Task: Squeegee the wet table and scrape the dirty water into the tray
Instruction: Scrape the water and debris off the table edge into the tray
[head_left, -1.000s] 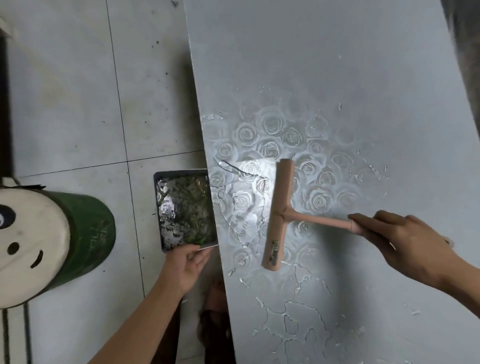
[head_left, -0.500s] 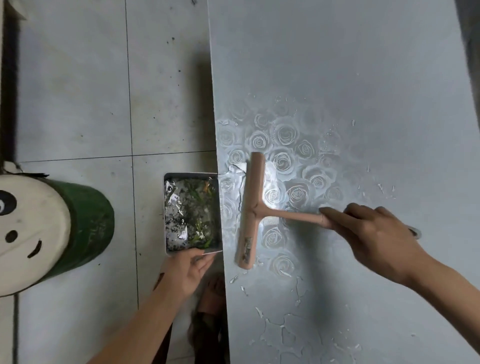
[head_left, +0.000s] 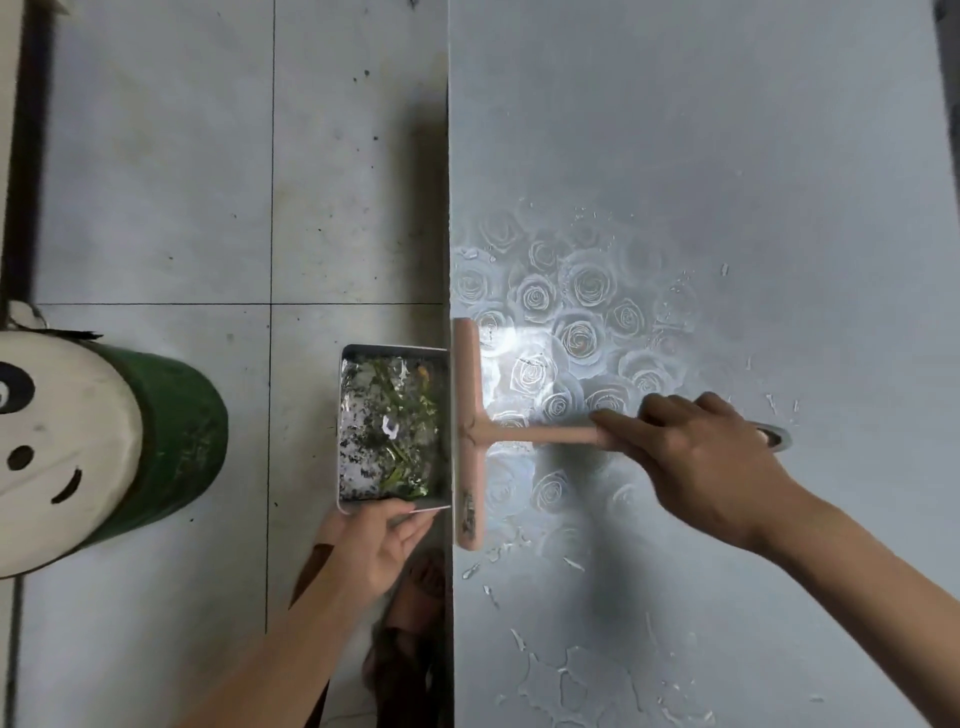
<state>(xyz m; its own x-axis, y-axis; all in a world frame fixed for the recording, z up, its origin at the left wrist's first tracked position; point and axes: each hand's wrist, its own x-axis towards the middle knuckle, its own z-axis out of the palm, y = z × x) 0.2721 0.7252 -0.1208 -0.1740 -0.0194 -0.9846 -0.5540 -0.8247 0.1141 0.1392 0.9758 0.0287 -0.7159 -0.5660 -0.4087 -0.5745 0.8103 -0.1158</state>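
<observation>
Here the pink squeegee (head_left: 469, 436) sits with its long blade right along the left edge of the table (head_left: 727, 130), parallel to that edge. Its straight handle runs back across the tabletop to the right. The right hand (head_left: 711, 457) grips the far half of the handle, fingers curled over it from above and the forefinger stretched forward along the shaft. A pale ring (head_left: 774, 435) at the handle's end pokes out past the heel of the hand.

The tray (head_left: 343, 415), a shallow metal rectangle, is held over the floor tight against the table's edge, just beside the blade. It holds murky water, dark specks and green scraps (head_left: 400, 415). The left hand (head_left: 374, 540) holds it at the near rim, close to the corner by the table. The fingers pinch the rim, though how they wrap beneath it cannot be made out.

A dark mark (head_left: 469, 512) on the near end of the blade may be print or a sticker. It is too blurred to read.

The tabletop is pale grey with a cluster of rose outlines (head_left: 576, 332) showing through a wet sheen beside the blade. Thin puddles and beads of water (head_left: 571, 686) lie on the near part of the table, well apart from the squeegee.

On the tiled floor (head_left: 156, 182) to the left stands a green stool (head_left: 171, 441) whose cream top bears a painted smiling panda face. A sandalled foot (head_left: 415, 623) shows beside the table's edge, below the left hand.
</observation>
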